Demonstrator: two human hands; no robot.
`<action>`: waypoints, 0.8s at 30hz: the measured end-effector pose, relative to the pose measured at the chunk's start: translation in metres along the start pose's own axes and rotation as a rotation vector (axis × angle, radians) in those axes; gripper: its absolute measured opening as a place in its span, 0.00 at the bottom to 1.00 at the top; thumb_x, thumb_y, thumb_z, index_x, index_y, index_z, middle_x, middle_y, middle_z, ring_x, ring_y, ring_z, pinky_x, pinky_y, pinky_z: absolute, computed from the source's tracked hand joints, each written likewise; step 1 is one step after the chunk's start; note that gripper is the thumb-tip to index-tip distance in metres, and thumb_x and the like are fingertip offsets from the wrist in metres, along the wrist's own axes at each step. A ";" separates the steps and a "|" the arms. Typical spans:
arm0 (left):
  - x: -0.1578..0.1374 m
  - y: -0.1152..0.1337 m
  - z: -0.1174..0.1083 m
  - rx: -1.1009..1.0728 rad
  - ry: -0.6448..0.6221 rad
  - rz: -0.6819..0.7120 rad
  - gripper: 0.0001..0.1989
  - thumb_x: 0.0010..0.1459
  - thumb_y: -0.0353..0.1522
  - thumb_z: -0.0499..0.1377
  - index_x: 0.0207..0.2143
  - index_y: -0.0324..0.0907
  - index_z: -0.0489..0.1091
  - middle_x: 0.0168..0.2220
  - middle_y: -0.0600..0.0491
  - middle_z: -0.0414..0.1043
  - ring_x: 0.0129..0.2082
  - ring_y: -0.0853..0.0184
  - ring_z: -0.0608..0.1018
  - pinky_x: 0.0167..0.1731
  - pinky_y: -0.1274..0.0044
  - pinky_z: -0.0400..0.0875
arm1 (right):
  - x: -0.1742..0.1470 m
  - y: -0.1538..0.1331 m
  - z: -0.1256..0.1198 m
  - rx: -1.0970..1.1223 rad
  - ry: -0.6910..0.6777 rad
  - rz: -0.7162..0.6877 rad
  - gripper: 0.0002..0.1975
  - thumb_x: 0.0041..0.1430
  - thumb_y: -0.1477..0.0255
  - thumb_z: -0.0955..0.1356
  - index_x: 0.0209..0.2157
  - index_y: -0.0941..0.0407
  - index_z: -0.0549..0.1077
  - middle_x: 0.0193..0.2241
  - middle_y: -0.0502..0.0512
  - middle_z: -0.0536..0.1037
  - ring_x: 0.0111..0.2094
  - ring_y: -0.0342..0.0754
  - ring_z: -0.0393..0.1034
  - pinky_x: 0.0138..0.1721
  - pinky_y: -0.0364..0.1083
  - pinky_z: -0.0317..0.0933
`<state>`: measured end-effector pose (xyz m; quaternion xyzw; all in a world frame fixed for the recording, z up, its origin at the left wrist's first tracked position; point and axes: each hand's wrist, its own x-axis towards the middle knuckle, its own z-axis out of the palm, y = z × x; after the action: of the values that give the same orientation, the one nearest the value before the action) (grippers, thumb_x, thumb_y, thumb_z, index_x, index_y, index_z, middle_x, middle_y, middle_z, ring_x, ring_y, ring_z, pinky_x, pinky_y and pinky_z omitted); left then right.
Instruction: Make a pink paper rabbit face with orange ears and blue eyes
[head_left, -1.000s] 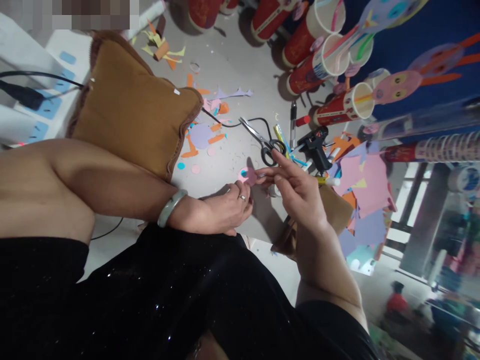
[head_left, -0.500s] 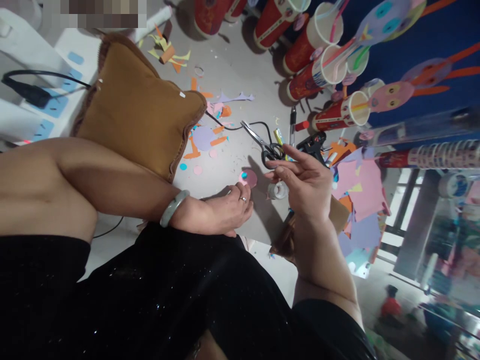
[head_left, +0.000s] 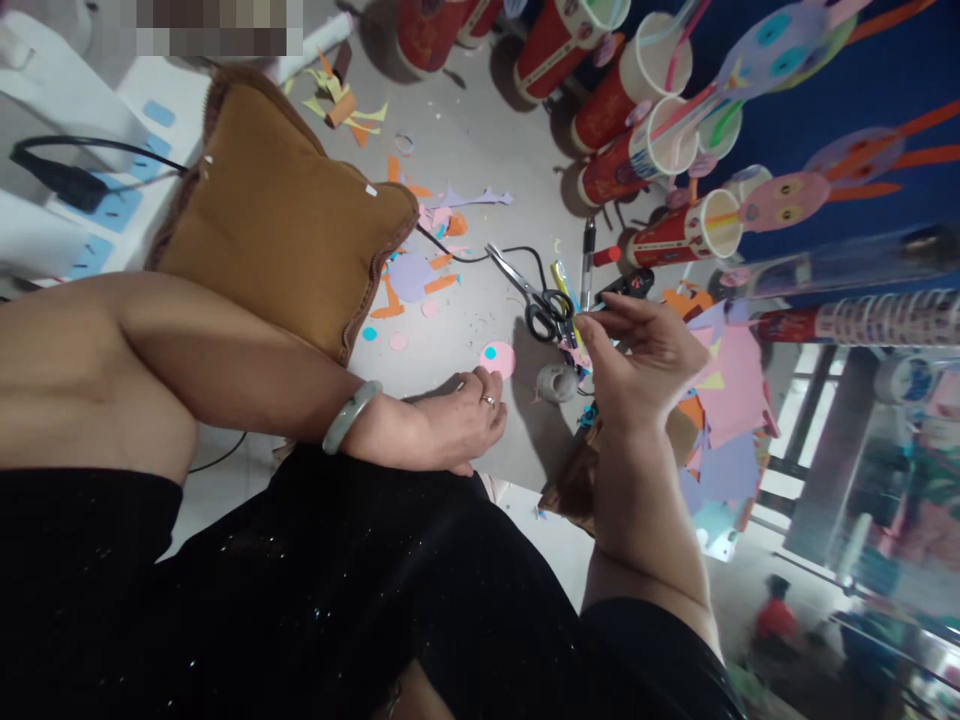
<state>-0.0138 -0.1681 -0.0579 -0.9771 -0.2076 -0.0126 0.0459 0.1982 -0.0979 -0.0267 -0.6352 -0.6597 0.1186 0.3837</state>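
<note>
My left hand (head_left: 442, 425), wearing a jade bangle (head_left: 351, 418) and a ring, rests on the table with loosely bent fingers, nothing visible in it. Its outer fingers touch the lower edge of a pink paper circle (head_left: 500, 358) bearing a small blue dot (head_left: 490, 353). My right hand (head_left: 645, 355) hovers over the table's right side, thumb and fingertips drawn together. Anything between them is too small to make out. Beside those fingertips lie black-handled scissors (head_left: 541, 310) and a pen (head_left: 589, 250). A small whitish roll (head_left: 557, 383) stands between the hands.
Red paper cups (head_left: 600, 180) with straws and paper faces line the far right. A black glue gun (head_left: 634, 283) lies partly behind my right hand, near coloured paper sheets (head_left: 731, 375). A brown cushion (head_left: 292, 210), paper scraps (head_left: 411, 278) and a power strip (head_left: 124, 205) are left.
My right hand has shifted slightly right and its stretched fingers have folded in toward the thumb, uncovering the scissors' handles. My left hand stays in place.
</note>
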 end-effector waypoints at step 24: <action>0.000 -0.011 -0.019 0.044 -0.114 0.086 0.44 0.66 0.56 0.53 0.66 0.26 0.64 0.62 0.19 0.67 0.58 0.37 0.76 0.45 0.63 0.72 | -0.066 0.007 -0.048 -0.109 -0.371 -0.119 0.14 0.61 0.72 0.74 0.49 0.53 0.81 0.36 0.54 0.87 0.33 0.49 0.84 0.37 0.48 0.81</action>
<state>-0.0187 -0.1601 -0.0386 -0.9830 -0.1677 0.0495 0.0560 0.2277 -0.1743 -0.0222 -0.5824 -0.7608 0.1746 0.2270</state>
